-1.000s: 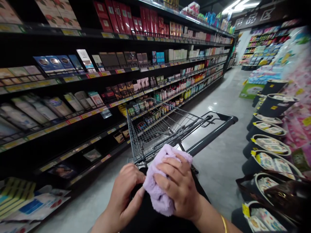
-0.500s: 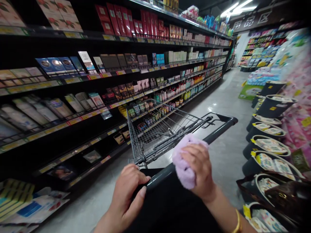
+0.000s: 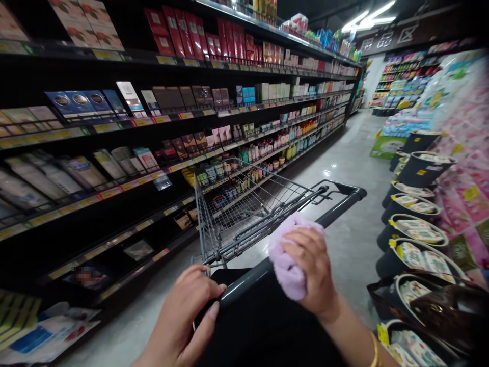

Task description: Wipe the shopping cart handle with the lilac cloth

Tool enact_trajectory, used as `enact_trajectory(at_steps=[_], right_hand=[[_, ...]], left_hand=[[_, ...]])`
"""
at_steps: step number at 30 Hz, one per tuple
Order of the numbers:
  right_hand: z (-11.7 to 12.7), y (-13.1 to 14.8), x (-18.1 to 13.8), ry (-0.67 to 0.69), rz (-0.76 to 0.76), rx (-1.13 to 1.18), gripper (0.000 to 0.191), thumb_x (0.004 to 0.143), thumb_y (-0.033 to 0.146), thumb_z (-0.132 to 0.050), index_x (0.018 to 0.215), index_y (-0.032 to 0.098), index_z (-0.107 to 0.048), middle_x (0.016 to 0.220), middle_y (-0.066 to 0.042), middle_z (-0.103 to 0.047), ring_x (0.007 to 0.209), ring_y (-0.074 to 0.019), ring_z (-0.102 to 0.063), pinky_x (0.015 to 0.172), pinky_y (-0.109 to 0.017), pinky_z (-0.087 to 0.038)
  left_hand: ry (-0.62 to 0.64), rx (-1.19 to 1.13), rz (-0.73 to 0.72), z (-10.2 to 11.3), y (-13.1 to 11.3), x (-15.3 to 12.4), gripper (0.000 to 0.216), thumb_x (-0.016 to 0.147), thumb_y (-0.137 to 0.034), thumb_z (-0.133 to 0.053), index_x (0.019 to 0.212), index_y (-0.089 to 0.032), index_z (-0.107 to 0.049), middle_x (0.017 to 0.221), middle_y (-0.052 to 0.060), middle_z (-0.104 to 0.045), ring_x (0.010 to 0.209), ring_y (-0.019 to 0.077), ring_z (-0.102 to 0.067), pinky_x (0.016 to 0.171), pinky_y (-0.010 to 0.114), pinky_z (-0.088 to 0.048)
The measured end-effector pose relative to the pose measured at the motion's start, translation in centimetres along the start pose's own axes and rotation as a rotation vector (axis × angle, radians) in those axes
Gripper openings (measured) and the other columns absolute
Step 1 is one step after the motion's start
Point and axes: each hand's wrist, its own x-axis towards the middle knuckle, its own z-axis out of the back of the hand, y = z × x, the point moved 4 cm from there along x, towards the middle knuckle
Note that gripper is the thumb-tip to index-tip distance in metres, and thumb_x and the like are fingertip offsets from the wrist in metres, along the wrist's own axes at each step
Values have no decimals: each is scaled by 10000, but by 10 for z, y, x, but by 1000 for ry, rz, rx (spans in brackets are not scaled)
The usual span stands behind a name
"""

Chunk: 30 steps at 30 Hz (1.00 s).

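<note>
A shopping cart (image 3: 244,224) with a grey wire basket stands in front of me, turned at an angle to the aisle. Its dark handlebar (image 3: 248,280) runs from lower left to upper right. My left hand (image 3: 191,311) is wrapped round the bar's near left end, thumb and fingers closing over it. In my right hand (image 3: 313,270) is a fluffy lilac cloth (image 3: 288,255), bunched up and pressed around the middle of the handlebar. The fingers lie curled over the cloth. The part of the bar under the cloth is hidden.
Long shelves (image 3: 183,117) with boxes and bottles line the left side, close to the cart. Along the right stand several dark buckets (image 3: 414,229) of packages. A brown leather bag (image 3: 443,306) hangs at lower right. The grey floor (image 3: 332,153) runs ahead between them.
Shelves, cart and buckets have shifted slightly left in view. My left hand has slid a little left and down in the picture; my right hand stays on the cloth at the handlebar.
</note>
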Motion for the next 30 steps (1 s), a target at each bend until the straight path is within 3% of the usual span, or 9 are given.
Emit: enact_trajectory(at_steps=[2,4,7,12,17,19,21,26,30], right_hand=[[-10,27,1,52,41,34,345,808,266,-519,1138,217,-608,1148,-78,-642,1187,-280,-531,1077,-553,-342],[-18,49,1,63,64,55,331,819,307,-519,1123,224,-621,1144,-68,-650,1191,-273,-525,1096,-536,-322],[-23,60,2,44,85,74,293,830,300,-513,1090,234,-629,1130,-50,-663,1178,-250,-534,1105,-502,-322],[-11,21,-3,102,134,60,329,826,210,-502,1135,237,-614,1179,-50,-652,1200,-251,-537,1096,-522,-343],[15,-36,-3,-40,-13,-52,349,798,168,-543,1139,221,-597,1159,-79,-647,1157,-275,-569,1031,-543,-408],[15,-36,1,-57,-71,-70,343,788,187,-566,1128,222,-603,1127,-78,-649,1129,-278,-580,1019,-542,-422],[7,-19,5,-14,-73,-47,345,789,203,-563,1131,228,-607,1126,-75,-643,1136,-278,-573,1033,-540,-413],[-20,31,13,160,59,65,346,818,235,-552,1159,243,-612,1180,-58,-636,1198,-275,-535,1101,-540,-350],[-13,4,12,120,68,37,368,795,211,-571,1162,218,-608,1174,-82,-639,1150,-291,-570,1052,-544,-397]], left_hand=[[60,124,24,3,-10,8,93,897,-211,-515,963,-236,-574,823,4,-669,772,179,-637,984,395,-470],[102,244,56,1,-21,18,52,898,-242,-526,865,-233,-564,741,-1,-644,688,179,-616,834,356,-516],[126,351,89,-11,-35,31,74,884,-211,-490,841,-224,-548,722,18,-640,637,192,-591,647,321,-489],[67,473,174,-34,-37,37,122,920,-213,-448,831,-219,-532,682,18,-610,619,190,-574,569,284,-415],[65,531,143,-31,-31,31,194,961,-294,-439,815,-222,-545,656,7,-594,573,182,-562,521,277,-361],[60,558,147,-26,-27,28,222,966,-317,-434,806,-221,-555,642,6,-590,547,178,-554,499,276,-339],[60,591,160,-21,-21,24,249,968,-343,-433,796,-221,-565,629,4,-586,530,170,-546,485,273,-324],[80,667,176,-9,-3,12,270,974,-373,-429,825,-219,-594,646,8,-598,571,156,-563,513,258,-343],[101,679,186,3,11,0,266,981,-362,-420,844,-217,-595,667,9,-598,610,159,-576,550,258,-367]])
